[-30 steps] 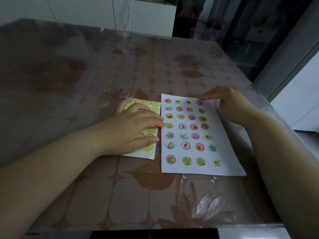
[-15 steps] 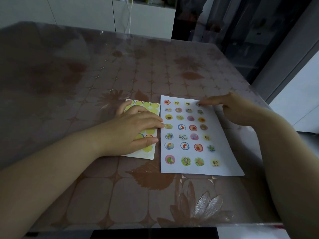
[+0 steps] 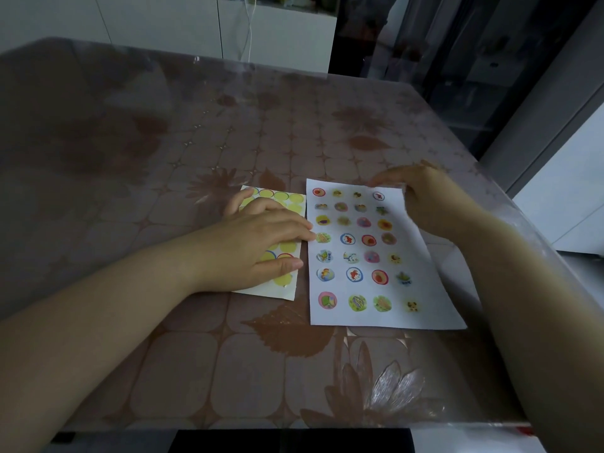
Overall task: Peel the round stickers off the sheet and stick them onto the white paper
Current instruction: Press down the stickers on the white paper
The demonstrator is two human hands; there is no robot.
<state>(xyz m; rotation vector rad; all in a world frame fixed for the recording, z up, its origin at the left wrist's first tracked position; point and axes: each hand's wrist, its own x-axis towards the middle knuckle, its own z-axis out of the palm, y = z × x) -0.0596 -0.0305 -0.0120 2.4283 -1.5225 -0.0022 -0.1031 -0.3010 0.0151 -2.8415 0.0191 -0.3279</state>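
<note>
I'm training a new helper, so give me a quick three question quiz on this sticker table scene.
1. True or false: the left hand rests on the sticker sheet.
2. How many stickers fill the white paper's bottom row?
3. Where is the right hand: A, at the paper's far edge; B, at its near edge; C, off the table?

Key: 1 true; 2 four; 3 A.

A single wide-angle head view looks forward and steeply down from close above the brown leaf-patterned worktop (image 3: pixel 196 354), both forearms entering from the bottom corners, with white cabinets (image 3: pixel 163 24) beyond the far edge.
</note>
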